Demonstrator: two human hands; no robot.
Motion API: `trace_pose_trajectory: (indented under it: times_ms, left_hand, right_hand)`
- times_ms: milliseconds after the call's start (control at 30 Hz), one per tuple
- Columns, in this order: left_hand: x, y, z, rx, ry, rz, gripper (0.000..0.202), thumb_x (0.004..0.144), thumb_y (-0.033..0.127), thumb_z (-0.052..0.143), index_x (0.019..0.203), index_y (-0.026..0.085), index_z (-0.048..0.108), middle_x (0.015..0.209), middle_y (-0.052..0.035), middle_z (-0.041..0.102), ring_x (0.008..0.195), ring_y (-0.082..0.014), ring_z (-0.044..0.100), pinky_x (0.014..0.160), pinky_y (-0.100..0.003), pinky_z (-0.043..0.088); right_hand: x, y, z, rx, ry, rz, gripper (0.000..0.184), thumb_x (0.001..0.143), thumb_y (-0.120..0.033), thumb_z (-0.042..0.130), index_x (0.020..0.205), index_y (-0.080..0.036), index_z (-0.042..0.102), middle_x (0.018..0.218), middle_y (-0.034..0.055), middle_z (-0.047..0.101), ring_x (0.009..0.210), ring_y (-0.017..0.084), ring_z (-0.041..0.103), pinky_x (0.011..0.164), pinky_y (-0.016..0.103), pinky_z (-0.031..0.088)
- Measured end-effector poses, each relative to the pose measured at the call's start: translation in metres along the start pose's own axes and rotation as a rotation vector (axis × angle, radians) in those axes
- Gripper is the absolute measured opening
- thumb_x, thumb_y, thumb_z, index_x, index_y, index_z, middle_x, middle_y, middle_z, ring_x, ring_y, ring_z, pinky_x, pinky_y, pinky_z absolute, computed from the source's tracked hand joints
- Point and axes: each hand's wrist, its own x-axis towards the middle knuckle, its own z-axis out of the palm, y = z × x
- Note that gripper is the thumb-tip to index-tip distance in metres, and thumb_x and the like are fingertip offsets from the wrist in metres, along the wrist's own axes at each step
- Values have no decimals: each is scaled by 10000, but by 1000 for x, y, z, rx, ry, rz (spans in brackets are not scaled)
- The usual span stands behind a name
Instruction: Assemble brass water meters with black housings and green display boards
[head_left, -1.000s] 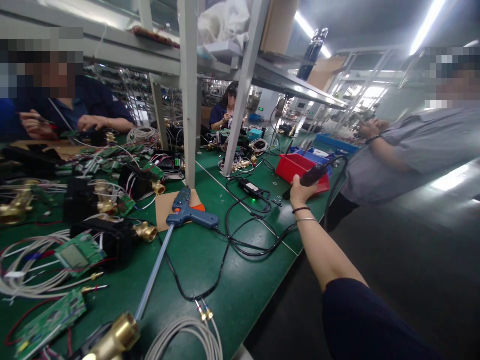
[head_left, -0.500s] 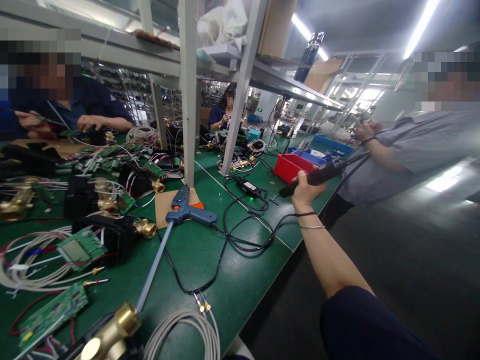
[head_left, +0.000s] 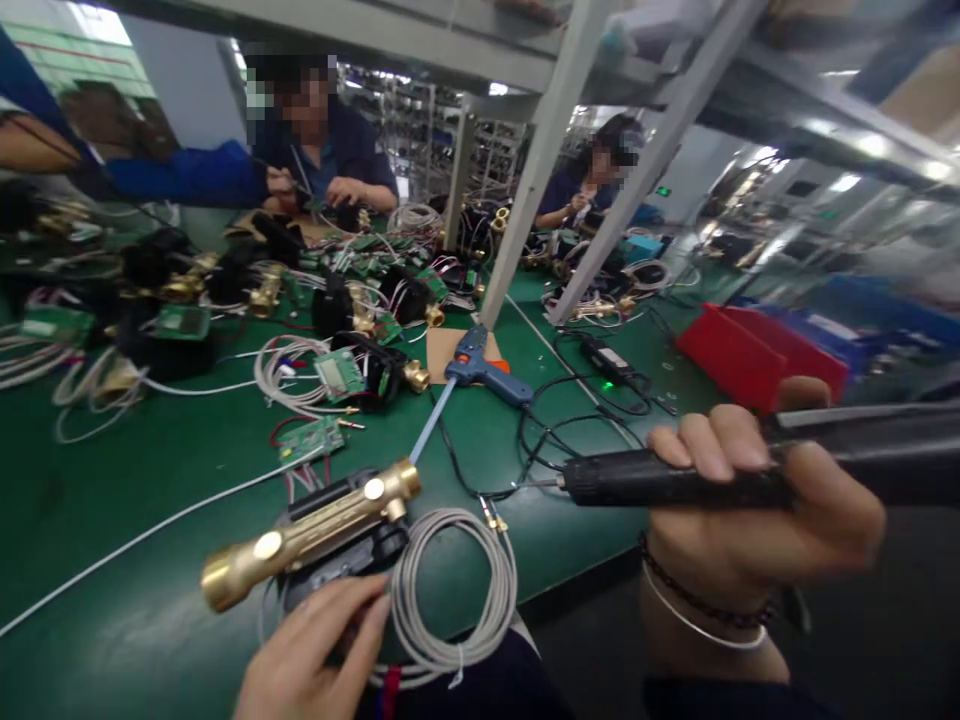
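Note:
In my right hand [head_left: 750, 500] is a black electric screwdriver [head_left: 675, 482], its thin bit pointing left over the bench. My left hand [head_left: 319, 645] is at the near edge of a brass pipe fitting [head_left: 315, 530] mounted on a black housing [head_left: 337, 562]. Its thumb and forefinger are drawn close together beside the housing; whatever lies between them is hidden. Just right of these fingertips rests a coil of grey cable [head_left: 401, 600] with brass ends. A green circuit board [head_left: 311, 440] lies behind the fitting, wires running from it.
A blue glue gun [head_left: 491, 378] lies on cardboard [head_left: 442, 345], its glue stick reaching toward the fitting. Black cords loop around a small power adapter [head_left: 607, 358]. A red bin [head_left: 757, 355] stands at right. Metal shelf posts [head_left: 536, 180] rise behind. Co-workers sit across the bench.
My view has swung left and down. My right hand has brought the screwdriver from the bench's right side toward the fitting. My left hand has come into view beside the housing.

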Motion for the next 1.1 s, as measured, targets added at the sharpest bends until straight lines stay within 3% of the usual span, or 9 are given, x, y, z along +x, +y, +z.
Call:
trace_pose_trajectory:
  times_ms: [200, 367, 567, 833, 1100]
  left_hand:
    - [12, 12, 5, -115, 3, -119, 245, 879, 357, 568, 981, 159, 669, 768, -42, 713, 554, -92, 643, 499, -135, 531]
    - [8, 13, 3, -109, 76, -136, 266, 887, 364, 554, 952, 131, 666, 753, -54, 712, 588, -109, 648, 566, -189, 566]
    - [11, 12, -2, -48, 116, -141, 332, 928, 344, 473, 711, 152, 635, 614, -14, 678, 563, -117, 652, 565, -196, 548]
    - [6, 7, -5, -113, 138, -202, 265, 894, 324, 544, 722, 165, 667, 642, -4, 698, 592, -115, 660, 595, -195, 548]
    - [2, 3, -5, -206, 150, -216, 198, 860, 315, 599, 757, 170, 687, 652, 2, 701, 582, -104, 654, 574, -186, 539]
  right_hand:
    - [-50, 12, 40, 88, -245, 216, 313, 671, -361, 734, 972, -347, 651, 469, -85, 281, 336, 118, 232, 331, 288, 292]
    - [-72, 22, 52, 65, -308, 287, 338, 700, -399, 724, 1024, -387, 630, 468, -75, 333, 329, 133, 262, 329, 323, 306]
    - [-79, 28, 60, 32, -326, 322, 355, 690, -400, 718, 1031, -386, 618, 465, -72, 326, 327, 137, 256, 320, 334, 302]
    - [-79, 28, 62, 24, -349, 366, 349, 711, -385, 730, 1037, -381, 606, 490, -71, 351, 350, 132, 290, 349, 334, 303]
    - [-75, 30, 68, 190, -346, 458, 329, 707, -290, 733, 1010, -308, 606, 540, -81, 433, 393, 94, 354, 395, 288, 319]
